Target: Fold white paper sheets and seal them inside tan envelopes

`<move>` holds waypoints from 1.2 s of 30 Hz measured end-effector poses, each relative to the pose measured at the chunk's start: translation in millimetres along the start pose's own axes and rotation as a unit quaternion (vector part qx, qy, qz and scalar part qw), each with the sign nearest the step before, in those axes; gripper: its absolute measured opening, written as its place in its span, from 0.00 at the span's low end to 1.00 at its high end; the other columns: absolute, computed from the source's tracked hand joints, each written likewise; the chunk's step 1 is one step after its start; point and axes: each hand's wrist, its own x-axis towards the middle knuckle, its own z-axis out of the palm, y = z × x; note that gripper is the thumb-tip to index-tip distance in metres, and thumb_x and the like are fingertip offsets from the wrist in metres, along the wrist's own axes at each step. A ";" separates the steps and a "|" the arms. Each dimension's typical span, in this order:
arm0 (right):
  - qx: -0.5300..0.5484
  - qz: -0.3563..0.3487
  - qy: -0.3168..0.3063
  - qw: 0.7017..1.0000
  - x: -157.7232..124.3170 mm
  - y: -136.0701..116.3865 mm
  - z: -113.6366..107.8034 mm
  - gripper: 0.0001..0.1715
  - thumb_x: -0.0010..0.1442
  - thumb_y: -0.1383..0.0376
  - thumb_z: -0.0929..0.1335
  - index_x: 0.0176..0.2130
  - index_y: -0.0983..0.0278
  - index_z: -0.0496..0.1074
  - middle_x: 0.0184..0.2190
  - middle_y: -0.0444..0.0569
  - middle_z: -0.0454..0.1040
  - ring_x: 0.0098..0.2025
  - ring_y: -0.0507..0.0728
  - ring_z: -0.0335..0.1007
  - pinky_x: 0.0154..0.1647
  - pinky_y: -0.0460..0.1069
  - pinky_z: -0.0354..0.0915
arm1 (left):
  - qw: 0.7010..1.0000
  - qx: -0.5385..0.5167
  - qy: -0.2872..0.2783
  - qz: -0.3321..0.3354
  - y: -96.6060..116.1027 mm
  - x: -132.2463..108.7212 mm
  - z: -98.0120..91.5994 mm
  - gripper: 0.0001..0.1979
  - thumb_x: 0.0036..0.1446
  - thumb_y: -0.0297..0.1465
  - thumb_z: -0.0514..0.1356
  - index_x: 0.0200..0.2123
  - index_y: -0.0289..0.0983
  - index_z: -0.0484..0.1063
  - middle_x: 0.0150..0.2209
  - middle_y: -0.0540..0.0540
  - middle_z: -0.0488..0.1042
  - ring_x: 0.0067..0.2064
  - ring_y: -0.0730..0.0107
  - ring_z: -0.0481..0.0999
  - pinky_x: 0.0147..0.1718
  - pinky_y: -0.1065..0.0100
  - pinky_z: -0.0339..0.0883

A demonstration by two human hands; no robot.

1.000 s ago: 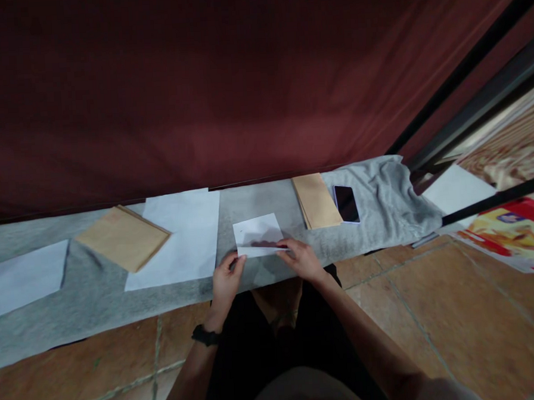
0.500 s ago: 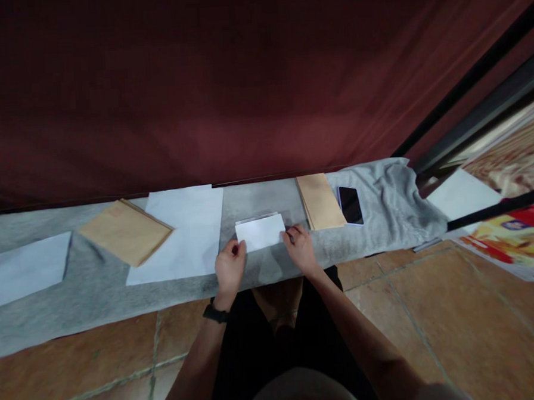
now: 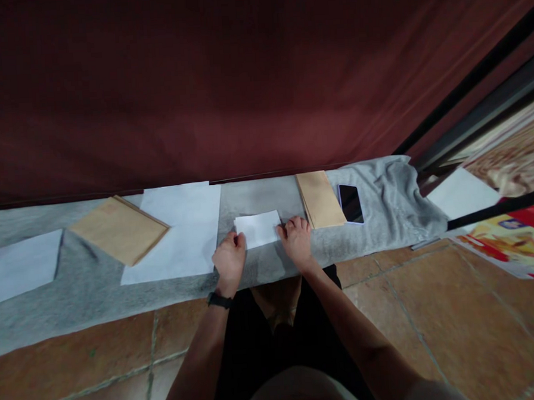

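Note:
A small folded sheet of white paper (image 3: 260, 229) lies flat on the grey cloth in front of me. My left hand (image 3: 230, 255) has curled fingers and grips the paper's left edge, with the thumb along that side. At the opposite edge, my right hand (image 3: 296, 240) is closed with bent fingers, its thumb on the paper's right side. Just beyond the right hand rests a stack of brown envelopes (image 3: 321, 200). The undersides of my fingers are hidden.
Large white sheets (image 3: 178, 222) and more brown envelopes (image 3: 120, 230) lie to the left, with another white sheet (image 3: 20, 266) farther out. A phone (image 3: 351, 204) lies right of the envelopes. Grey cloth (image 3: 258, 195) covers the narrow surface, backed by a dark red curtain (image 3: 246, 135).
The paper's upper layer has come down toward the layer beneath, and its far edges now nearly line up. Both hands have shifted only slightly at its sides.

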 end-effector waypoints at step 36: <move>0.027 -0.207 -0.078 0.975 -55.4 -5.6 13.9 0.36 0.72 0.63 0.58 0.74 0.67 0.48 0.74 0.54 0.50 0.75 0.60 0.45 0.76 0.60 0.41 | 0.958 -0.001 -0.012 0.286 20.0 -55.7 39.6 0.35 0.72 0.44 0.43 0.71 0.24 0.54 0.72 0.31 0.55 0.74 0.53 0.51 0.71 0.50 0.50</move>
